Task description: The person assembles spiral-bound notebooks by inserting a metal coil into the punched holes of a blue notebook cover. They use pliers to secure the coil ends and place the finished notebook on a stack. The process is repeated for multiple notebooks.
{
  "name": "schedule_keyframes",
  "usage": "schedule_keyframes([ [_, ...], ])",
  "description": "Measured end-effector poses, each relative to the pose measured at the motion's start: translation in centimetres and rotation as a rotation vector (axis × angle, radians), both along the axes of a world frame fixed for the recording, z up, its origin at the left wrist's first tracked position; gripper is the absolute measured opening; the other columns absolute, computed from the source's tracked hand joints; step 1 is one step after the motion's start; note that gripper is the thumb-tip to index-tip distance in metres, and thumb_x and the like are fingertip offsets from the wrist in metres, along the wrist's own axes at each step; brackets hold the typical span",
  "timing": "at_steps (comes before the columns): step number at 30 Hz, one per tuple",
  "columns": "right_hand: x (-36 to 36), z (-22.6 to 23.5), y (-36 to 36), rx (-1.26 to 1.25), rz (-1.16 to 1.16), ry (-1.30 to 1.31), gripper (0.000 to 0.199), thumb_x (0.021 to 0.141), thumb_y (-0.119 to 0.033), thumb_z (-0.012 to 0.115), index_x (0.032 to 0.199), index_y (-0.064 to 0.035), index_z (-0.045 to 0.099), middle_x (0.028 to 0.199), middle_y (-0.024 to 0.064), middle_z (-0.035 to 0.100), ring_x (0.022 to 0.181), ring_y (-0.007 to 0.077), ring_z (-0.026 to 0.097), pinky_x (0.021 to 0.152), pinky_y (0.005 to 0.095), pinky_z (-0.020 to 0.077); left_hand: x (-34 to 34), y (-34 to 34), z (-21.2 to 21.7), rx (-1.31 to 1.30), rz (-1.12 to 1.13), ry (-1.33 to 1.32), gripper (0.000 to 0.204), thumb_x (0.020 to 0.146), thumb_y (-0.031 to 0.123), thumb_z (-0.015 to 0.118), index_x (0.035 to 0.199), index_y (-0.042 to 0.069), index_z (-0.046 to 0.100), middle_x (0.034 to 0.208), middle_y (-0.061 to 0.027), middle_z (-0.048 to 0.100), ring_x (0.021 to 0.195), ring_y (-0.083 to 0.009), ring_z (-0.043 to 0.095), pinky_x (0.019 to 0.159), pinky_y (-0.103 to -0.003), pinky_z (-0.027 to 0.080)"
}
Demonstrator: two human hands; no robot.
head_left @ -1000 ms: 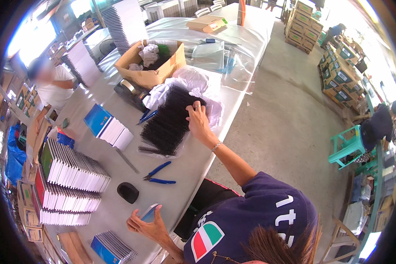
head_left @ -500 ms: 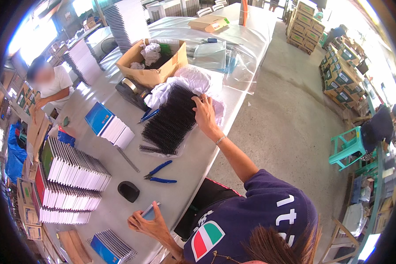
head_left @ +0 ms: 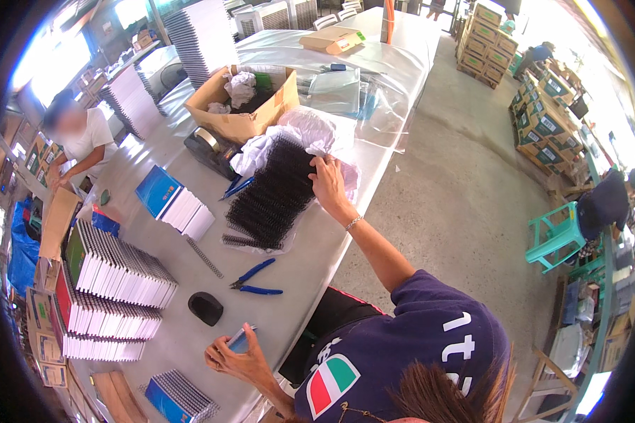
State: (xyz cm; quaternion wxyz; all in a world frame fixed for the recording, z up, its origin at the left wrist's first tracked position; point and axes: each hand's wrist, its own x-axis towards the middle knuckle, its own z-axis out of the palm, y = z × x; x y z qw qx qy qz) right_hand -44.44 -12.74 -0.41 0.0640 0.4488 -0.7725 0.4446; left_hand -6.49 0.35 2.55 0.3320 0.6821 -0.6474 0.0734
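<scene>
My left hand is closed around a small blue-covered notebook, seen nearly edge-on above the table's near edge. My right hand reaches to the right side of a pile of black spiral binding coils; its fingertips are curled in on a coil there. The pile lies on white wrapping. One loose coil rests on the table left of blue-handled cutting pliers. Near my left hand sits a black rounded object, perhaps a computer mouse. A coil-bound blue notebook stack stands at the front.
Stacks of coil-bound notebooks stand at left, with an uncoiled blue-covered stack beyond. Behind the coils are a tape dispenser and a cardboard box. A co-worker is at far left; a green stool stands at right.
My right fingers shift slightly at the edge of the coil pile. My left hand keeps the notebook in place. At far left, the co-worker's arms and a cardboard flap have moved.
</scene>
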Motion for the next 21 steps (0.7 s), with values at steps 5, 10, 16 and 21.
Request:
schedule_keyframes([
  [5, -1.3, -0.4, 0.0, -0.047, 0.020, -0.158, 0.024, 0.076, -0.001, 0.075, 0.099, 0.0007, 0.065, 0.104, 0.0182, 0.062, 0.104, 0.0358, 0.060, 0.088, 0.0431, 0.0491, 0.1, 0.0, 0.0, -0.011, -0.011, -0.017, 0.045, 0.072, 0.040, 0.081, 0.085, 0.005, 0.055, 0.092, -0.0110, 0.049, 0.105, -0.0343, 0.045, 0.092, -0.053, 0.038],
  [10, -0.3, 1.2, 0.8, -0.125, -0.040, -0.036, 0.021, 0.080, -0.007, 0.074, 0.097, 0.0019, 0.065, 0.097, 0.0168, 0.064, 0.093, 0.0341, 0.064, 0.081, 0.0421, 0.0513, -0.1, 0.1, 0.4, 0.022, -0.015, -0.015, 0.043, 0.075, 0.039, 0.080, 0.087, 0.004, 0.057, 0.094, -0.0106, 0.051, 0.106, -0.0340, 0.046, 0.092, -0.054, 0.039],
  [16, 0.4, 3.1, 1.2, -0.249, 0.011, -0.225, 0.022, 0.085, -0.012, 0.073, 0.101, 0.0005, 0.066, 0.092, 0.0110, 0.067, 0.085, 0.0239, 0.065, 0.078, 0.0339, 0.0511, 0.0, 0.0, -0.1, -0.027, -0.057, 0.022, 0.034, 0.073, 0.036, 0.080, 0.082, 0.009, 0.062, 0.095, -0.0056, 0.054, 0.109, -0.0318, 0.046, 0.093, -0.053, 0.037],
  [21, 2.2, 6.0, 2.8, -0.435, 0.426, -0.774, 0.019, 0.092, -0.018, 0.071, 0.103, -0.0039, 0.066, 0.091, -0.0017, 0.066, 0.088, 0.0091, 0.062, 0.079, 0.0253, 0.0494, 0.2, -0.1, -0.8, -0.047, -0.074, 0.018, 0.030, 0.072, 0.035, 0.081, 0.080, 0.011, 0.064, 0.093, -0.0037, 0.055, 0.108, -0.0309, 0.046, 0.092, -0.052, 0.037],
])
